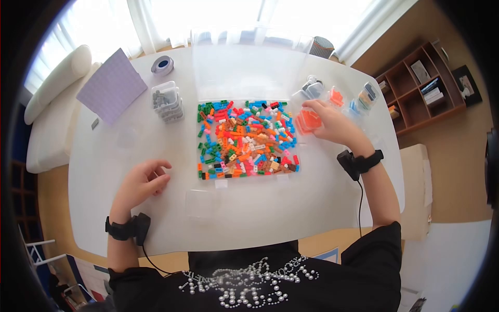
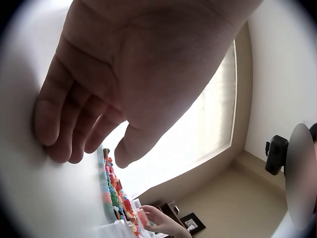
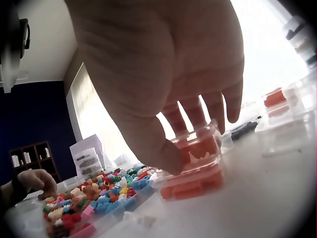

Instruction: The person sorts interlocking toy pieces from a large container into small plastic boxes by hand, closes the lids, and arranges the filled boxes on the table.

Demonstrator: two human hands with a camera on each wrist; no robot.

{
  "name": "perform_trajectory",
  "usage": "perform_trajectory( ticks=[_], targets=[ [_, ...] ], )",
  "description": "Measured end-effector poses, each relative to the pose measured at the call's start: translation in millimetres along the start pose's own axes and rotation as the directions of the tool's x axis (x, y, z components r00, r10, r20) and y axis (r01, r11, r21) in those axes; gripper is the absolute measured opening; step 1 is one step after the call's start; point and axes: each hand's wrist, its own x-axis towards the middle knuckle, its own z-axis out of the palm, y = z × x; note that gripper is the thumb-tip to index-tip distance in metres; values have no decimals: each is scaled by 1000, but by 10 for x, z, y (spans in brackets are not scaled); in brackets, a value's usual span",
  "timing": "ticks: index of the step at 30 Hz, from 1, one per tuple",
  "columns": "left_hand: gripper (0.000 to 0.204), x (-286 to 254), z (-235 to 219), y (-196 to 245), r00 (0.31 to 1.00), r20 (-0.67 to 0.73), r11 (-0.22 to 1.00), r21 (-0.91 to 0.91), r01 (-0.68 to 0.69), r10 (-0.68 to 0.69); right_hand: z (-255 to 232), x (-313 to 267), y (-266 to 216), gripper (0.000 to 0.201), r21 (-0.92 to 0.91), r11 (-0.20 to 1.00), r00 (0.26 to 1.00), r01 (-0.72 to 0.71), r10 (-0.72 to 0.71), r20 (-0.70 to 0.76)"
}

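My right hand (image 1: 337, 125) pinches the upper of two stacked small clear boxes of orange bricks (image 1: 310, 120). In the right wrist view, its thumb presses the near side of the upper box (image 3: 198, 152) and the fingers reach round the far side. The lower box (image 3: 193, 186) sits on the table under it. Left of these, a wide clear bin (image 1: 198, 156) holds many mixed toy bricks (image 1: 249, 140). My left hand (image 1: 141, 184) rests at the table's left, fingers loosely bent, holding nothing; the left wrist view shows its palm (image 2: 143, 69).
The bin's clear lid (image 1: 244, 67) stands raised behind it. Stacked boxes of grey bricks (image 1: 166, 101), a tape roll (image 1: 162, 65) and a lilac studded sheet (image 1: 112, 86) lie left. More small boxes (image 1: 366, 96) stand at right. A flat clear lid (image 1: 201, 204) lies in front.
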Motion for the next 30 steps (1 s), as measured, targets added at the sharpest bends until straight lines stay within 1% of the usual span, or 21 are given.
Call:
perform_trajectory(
  ticks=[2, 5, 7, 11, 13, 14, 16, 17, 19, 20, 22, 23, 25, 29, 30],
  targets=[
    [21, -3, 5, 20, 1000, -3, 1000, -1, 6, -6, -15, -1, -31, 56, 3, 1000, 999, 10, -10, 31],
    [21, -6, 9, 36, 1000, -2, 1000, 0, 9, -9, 10, -6, -41, 55, -9, 1000, 1000, 22, -22, 10],
    [21, -10, 14, 42, 1000, -2, 1000, -4, 6, -6, -15, 1, -27, 53, -111, 989, 994, 92, -85, 74],
    [21, -12, 7, 45, 1000, -1, 1000, -6, -6, 6, -5, -57, -77, 53, -162, 983, 994, 86, -75, 75],
    [21, 2, 9, 39, 1000, 11, 1000, -9, -13, 14, 5, -111, -91, 51, -197, 980, 999, 26, -21, 26],
    [20, 3, 10, 29, 1000, 6, 1000, -4, -12, 12, 7, -120, -77, 51, -201, 979, 999, 21, -15, 28],
    [20, 4, 22, 28, 1000, 6, 1000, -2, -11, 11, 44, -130, -19, 52, -199, 980, 999, 11, -17, -28],
    [20, 1, 23, 33, 1000, -2, 1000, -2, -10, 10, 67, -137, 12, 52, -201, 980, 1000, 8, -14, -28],
    [21, -8, 19, 33, 1000, -10, 1000, -3, -9, 9, 108, -143, 49, 55, -206, 975, 989, -80, 51, -142],
    [21, -10, 17, 32, 1000, -10, 1000, 1, -12, 12, 103, -148, 37, 55, -208, 975, 989, -80, 51, -141],
    [21, -12, 18, 28, 1000, -9, 1000, 3, -18, 18, 96, -167, -20, 57, -167, 958, 965, -231, 205, -160],
    [21, -12, 18, 25, 1000, -3, 1000, -5, -16, 16, 134, -176, -31, 57, -170, 958, 965, -232, 205, -160],
    [21, -10, 17, 21, 1000, 4, 1000, -13, -14, 14, 262, -179, -56, 59, -171, 942, 930, -289, 233, -285],
    [20, -13, 21, 37, 1000, -3, 1000, 13, -17, 17, 352, -177, -188, 61, -207, 927, 917, -314, 240, -317],
    [20, -10, 21, 45, 1000, -5, 1000, 23, -18, 18, 327, -177, -229, 64, -158, 927, 913, -341, 287, -288]
  ],
)
